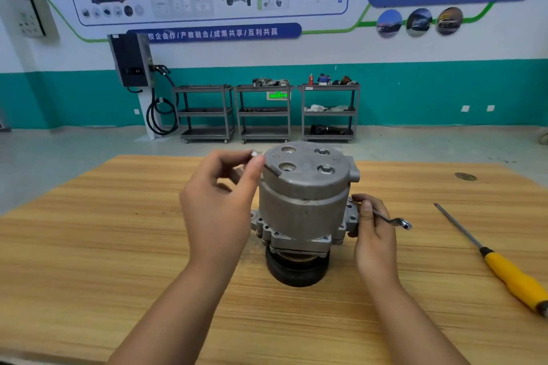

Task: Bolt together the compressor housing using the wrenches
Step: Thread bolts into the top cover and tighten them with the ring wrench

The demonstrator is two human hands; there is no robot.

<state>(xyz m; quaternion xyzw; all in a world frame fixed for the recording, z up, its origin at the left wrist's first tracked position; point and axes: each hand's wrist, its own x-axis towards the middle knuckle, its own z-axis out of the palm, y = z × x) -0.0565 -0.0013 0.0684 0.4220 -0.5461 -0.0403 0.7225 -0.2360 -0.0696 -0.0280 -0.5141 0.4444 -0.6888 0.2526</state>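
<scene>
A grey metal compressor housing (305,195) stands upright on its black pulley (296,270) in the middle of the wooden table. Two bolt heads (325,169) sit in its top cover beside two open ports. My left hand (219,204) is at the housing's upper left edge and pinches a small silver bolt (254,153) between thumb and forefinger. My right hand (373,231) rests against the housing's right flange and grips a thin offset wrench (394,220), whose ring end sticks out to the right.
A long screwdriver (498,264) with a yellow handle lies on the table (89,246) at the right. A small dark round mark (465,176) sits near the table's far right edge. Three grey shelf carts (264,111) stand against the far wall.
</scene>
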